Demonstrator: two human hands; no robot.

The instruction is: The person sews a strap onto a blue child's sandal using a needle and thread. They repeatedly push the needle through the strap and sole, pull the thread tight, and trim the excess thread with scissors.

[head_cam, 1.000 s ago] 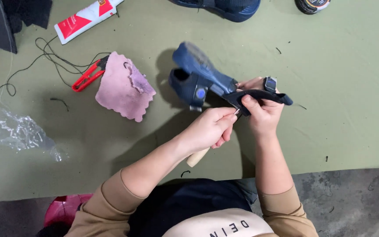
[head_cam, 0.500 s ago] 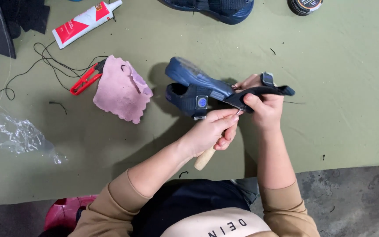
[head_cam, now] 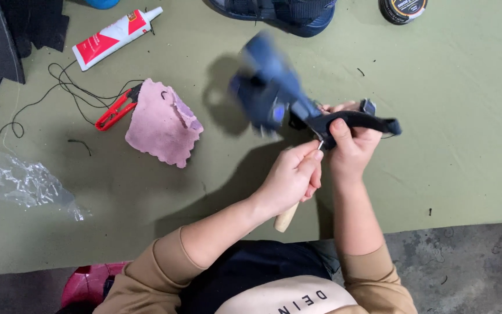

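My right hand [head_cam: 352, 148] pinches the dark strap [head_cam: 358, 121] taut, so my left hand [head_cam: 290, 180], closed round a wooden-handled awl [head_cam: 286, 217], can pierce the blue sandal [head_cam: 268, 93].

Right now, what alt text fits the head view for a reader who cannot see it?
Over a green table, the right hand grips the strap of a blurred dark blue sandal while the left hand holds a wooden-handled awl to it. Pink cloth, red snips and a glue tube lie nearby.
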